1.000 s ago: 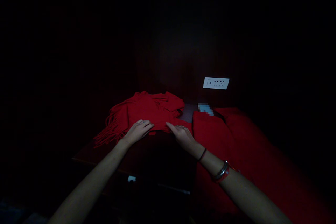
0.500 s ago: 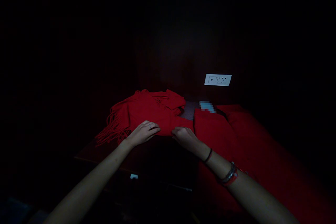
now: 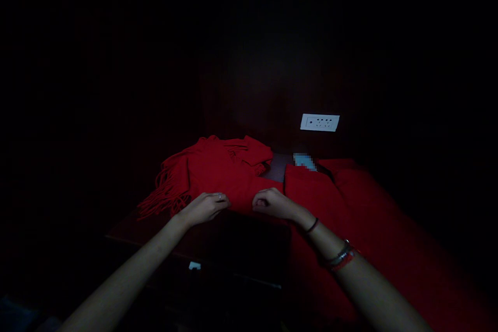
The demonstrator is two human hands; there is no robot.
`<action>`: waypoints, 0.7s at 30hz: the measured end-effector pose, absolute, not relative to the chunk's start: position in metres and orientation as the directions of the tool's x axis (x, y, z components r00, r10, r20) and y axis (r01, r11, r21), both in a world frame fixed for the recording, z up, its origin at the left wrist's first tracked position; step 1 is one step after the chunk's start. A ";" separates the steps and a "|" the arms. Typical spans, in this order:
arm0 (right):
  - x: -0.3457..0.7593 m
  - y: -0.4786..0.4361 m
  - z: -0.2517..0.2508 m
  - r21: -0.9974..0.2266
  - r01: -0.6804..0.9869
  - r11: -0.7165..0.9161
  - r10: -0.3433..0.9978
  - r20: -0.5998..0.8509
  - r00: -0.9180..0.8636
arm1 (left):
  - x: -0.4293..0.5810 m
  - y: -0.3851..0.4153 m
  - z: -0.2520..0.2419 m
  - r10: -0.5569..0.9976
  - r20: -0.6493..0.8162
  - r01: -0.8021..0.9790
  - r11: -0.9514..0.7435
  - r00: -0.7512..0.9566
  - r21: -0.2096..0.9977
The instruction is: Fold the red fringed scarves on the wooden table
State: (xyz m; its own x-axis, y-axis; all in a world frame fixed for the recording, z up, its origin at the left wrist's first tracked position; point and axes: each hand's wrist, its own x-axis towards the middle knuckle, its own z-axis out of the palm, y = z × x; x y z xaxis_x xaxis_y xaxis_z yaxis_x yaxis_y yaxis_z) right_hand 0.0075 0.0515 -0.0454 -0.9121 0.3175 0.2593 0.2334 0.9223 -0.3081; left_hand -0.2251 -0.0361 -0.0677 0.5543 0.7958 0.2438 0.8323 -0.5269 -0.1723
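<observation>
A red fringed scarf (image 3: 210, 166) lies bunched on a dark wooden surface, its tassels hanging to the left. At its near edge my left hand (image 3: 204, 208), with a ring on one finger, has its fingers pinched together on the cloth. My right hand (image 3: 274, 203) is closed at the same edge, a short gap to the right, fingers curled in against the scarf. Flat red fabric stretches between the two hands. Dim light hides exactly how much cloth each hand grips.
More red cloth (image 3: 373, 218) covers a long surface on the right. A blurred light-blue item (image 3: 304, 161) lies behind it, beside a grey patch (image 3: 279, 166). A white wall socket (image 3: 319, 122) is above. A small white piece (image 3: 195, 265) shows on the dark front below my hands.
The scarf's near edge has come slightly toward me. My left hand has moved a little left and nearer, widening the gap between the hands. My right hand's fingers look more curled.
</observation>
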 end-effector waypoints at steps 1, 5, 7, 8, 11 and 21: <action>0.008 0.053 -0.045 -0.292 0.264 0.919 0.346 0.279 -0.896 | -0.225 -0.036 -0.068 0.804 0.245 0.840 -0.520 0.543 -0.156; 0.012 0.058 -0.047 -0.222 0.362 0.905 0.401 0.170 -0.900 | -0.223 -0.038 -0.067 0.815 0.269 0.856 -0.510 0.513 -0.086; 0.014 0.059 -0.050 -0.188 0.414 0.890 0.439 0.118 -0.890 | -0.221 -0.040 -0.066 0.816 0.285 0.857 -0.513 0.504 -0.047; 0.016 0.059 -0.051 -0.174 0.444 0.879 0.463 0.090 -0.882 | -0.221 -0.040 -0.066 0.818 0.291 0.858 -0.513 0.497 -0.025; 0.019 0.058 -0.054 -0.147 0.552 0.821 0.551 -0.052 -0.833 | -0.222 -0.040 -0.067 0.840 0.292 0.867 -0.494 0.458 0.060; 0.019 0.056 -0.044 -0.142 0.679 0.720 0.617 -0.316 -0.721 | -0.230 -0.029 -0.078 0.968 0.121 0.973 -0.226 0.219 0.043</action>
State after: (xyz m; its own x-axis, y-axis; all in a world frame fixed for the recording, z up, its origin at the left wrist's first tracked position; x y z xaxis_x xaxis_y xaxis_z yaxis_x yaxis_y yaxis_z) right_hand 0.0193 0.0565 -0.0438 -0.7208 0.6168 -0.3163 0.6788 0.7205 -0.1420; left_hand -0.2299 -0.0288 -0.0778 0.2193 0.9682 0.1205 0.9732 -0.2258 0.0425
